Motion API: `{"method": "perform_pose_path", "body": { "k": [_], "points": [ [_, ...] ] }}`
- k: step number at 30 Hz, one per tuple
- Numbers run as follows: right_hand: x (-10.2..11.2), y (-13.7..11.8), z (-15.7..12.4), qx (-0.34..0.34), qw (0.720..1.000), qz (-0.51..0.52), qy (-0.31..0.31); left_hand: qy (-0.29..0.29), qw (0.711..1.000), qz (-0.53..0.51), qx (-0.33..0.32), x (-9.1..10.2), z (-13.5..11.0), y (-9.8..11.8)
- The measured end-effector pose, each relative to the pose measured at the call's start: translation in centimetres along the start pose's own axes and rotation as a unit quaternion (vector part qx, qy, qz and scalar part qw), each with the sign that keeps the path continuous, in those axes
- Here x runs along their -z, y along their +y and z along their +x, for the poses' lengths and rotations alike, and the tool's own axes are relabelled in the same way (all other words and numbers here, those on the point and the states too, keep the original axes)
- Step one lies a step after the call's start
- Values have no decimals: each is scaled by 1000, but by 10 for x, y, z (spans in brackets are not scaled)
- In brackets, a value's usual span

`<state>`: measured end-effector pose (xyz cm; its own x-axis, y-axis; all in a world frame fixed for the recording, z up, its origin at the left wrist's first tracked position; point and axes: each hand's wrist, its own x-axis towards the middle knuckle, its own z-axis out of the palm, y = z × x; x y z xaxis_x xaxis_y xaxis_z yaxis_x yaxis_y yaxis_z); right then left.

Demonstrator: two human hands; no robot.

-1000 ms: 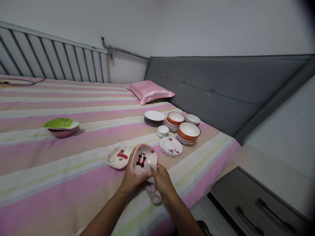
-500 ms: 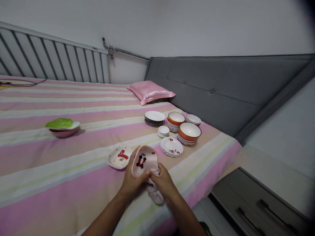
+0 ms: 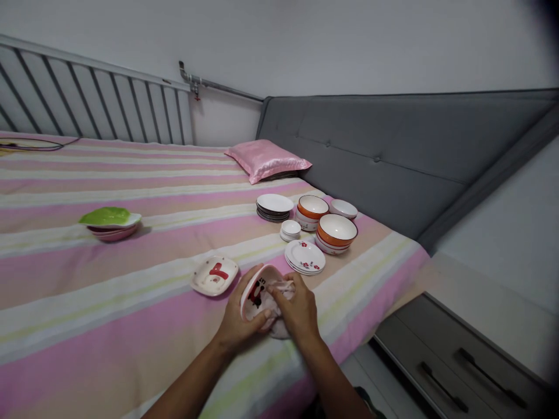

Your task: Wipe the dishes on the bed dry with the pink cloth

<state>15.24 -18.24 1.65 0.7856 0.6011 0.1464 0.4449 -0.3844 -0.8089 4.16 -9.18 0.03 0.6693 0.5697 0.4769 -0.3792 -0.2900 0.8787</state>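
Note:
My left hand (image 3: pixel 236 323) grips a small pink-rimmed dish (image 3: pixel 255 291) with a black and red cartoon print, tilted toward me above the bed's near edge. My right hand (image 3: pixel 297 311) presses a pale pink cloth (image 3: pixel 279 291) into the dish's inside, its fingers closed over the cloth. A similar white square dish (image 3: pixel 215 276) with a red mark lies flat on the striped bedsheet (image 3: pixel 131 291) just left of my hands.
Behind my hands stand floral plates (image 3: pixel 304 256), small saucers (image 3: pixel 290 230), orange-rimmed bowls (image 3: pixel 336 231), a white bowl (image 3: pixel 343 208) and dark-rimmed plates (image 3: pixel 274 206). A green dish (image 3: pixel 110 220) lies far left. A pink pillow (image 3: pixel 266 160) leans by the grey headboard (image 3: pixel 393 157). Grey drawers (image 3: pixel 449 372) stand at right.
The dish has tipped further on edge and dropped a little lower. My right hand has moved up with the cloth from under the dish into its inside.

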Motion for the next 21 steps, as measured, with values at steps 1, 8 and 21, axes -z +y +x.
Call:
{"method": "perform_pose_path", "body": {
  "k": [1, 8, 21],
  "points": [
    [1, 0, 1, 6, 1000, -8, 7, -3, 1000, -11, 8, 0, 0, -1],
    [4, 1, -1, 35, 998, -56, 9, 14, 976, -168, 134, 4, -2, -10],
    [-17, 28, 4, -71, 958, 232, -150, -67, 976, -138, 154, -6, -1, -5]
  ]
}}
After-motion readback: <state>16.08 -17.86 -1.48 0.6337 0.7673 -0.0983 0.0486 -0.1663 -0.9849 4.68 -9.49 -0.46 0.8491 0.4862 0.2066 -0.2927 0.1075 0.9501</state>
